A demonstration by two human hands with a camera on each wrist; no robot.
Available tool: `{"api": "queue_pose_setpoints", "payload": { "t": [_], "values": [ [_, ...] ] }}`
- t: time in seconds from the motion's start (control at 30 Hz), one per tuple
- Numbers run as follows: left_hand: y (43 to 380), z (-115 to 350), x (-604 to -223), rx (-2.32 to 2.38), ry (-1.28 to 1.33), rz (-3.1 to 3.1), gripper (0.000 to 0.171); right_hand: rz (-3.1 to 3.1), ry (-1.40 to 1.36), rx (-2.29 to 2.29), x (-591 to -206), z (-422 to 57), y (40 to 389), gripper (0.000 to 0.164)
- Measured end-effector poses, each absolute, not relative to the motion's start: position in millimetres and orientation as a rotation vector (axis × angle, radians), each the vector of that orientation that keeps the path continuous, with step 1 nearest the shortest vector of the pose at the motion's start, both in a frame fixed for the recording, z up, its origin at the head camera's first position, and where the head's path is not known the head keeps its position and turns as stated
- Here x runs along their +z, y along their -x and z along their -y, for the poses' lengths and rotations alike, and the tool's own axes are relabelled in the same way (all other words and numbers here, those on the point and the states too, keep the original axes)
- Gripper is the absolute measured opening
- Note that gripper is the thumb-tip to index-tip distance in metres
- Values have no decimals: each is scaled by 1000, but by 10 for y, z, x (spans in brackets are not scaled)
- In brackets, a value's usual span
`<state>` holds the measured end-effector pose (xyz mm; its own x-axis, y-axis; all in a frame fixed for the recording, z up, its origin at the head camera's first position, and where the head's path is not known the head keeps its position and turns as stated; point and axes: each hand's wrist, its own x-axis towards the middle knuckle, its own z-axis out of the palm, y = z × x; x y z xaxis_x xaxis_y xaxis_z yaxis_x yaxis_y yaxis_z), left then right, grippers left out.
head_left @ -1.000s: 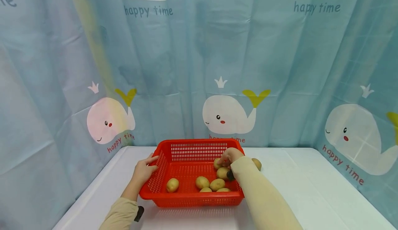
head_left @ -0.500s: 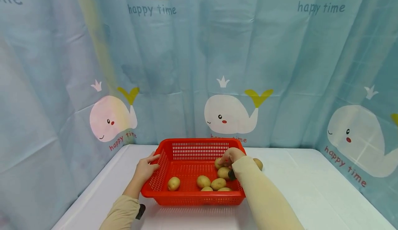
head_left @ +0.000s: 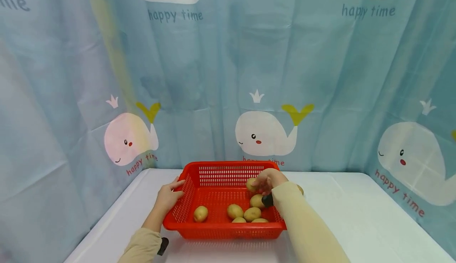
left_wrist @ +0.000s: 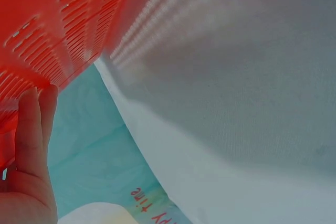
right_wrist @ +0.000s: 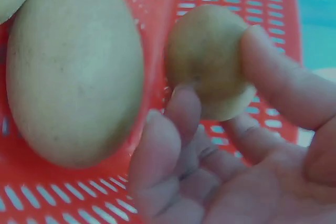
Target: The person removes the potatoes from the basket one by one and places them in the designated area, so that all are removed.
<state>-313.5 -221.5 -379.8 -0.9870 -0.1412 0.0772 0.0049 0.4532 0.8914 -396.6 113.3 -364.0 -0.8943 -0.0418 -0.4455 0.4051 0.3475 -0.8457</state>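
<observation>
A red slotted plastic basket [head_left: 213, 226] stands on the white table. My left hand [head_left: 167, 197] holds its left rim; in the left wrist view two fingers [left_wrist: 30, 129] lie against the outer wall. At the far right corner inside the basket, my right hand [head_left: 268, 179] pinches a potato [right_wrist: 207, 59] between thumb and fingers. Beside it in the right wrist view lies a larger-looking potato [right_wrist: 73, 72]. Several more potatoes sit on the basket floor, among them one potato [head_left: 200, 214] alone at the left and one potato [head_left: 235, 211] in the front right group.
Outside the basket on the right, another potato [head_left: 300, 190] shows partly behind the right sleeve [head_left: 303, 215]. The white table [head_left: 356, 215] extends to both sides. A blue curtain [head_left: 213, 77] printed with whales hangs behind and at the sides.
My right hand has shifted slightly right and turned, with the potato between its fingers. The sleeve now covers more of the outside potato. My left hand stays at the rim; the view has shifted slightly.
</observation>
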Motion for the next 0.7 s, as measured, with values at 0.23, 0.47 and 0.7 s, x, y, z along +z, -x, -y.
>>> {"api": "queue_pose_setpoints", "payload": {
  "t": [0.23,0.47,0.7],
  "values": [
    [3128,2216,-3791,-1555,-119,2579,48,-2112,-128,-1586,-3492,-1261,4002,28],
    [3147,2237,-3777,-1538,-99,2599,48,-2003,-2,-1643,-3292,-1345,4034,31],
    [3142,2220,-3793,-1548,-106,2604,48,-2003,115,-1636,-3146,-1527,3904,41]
  ]
}}
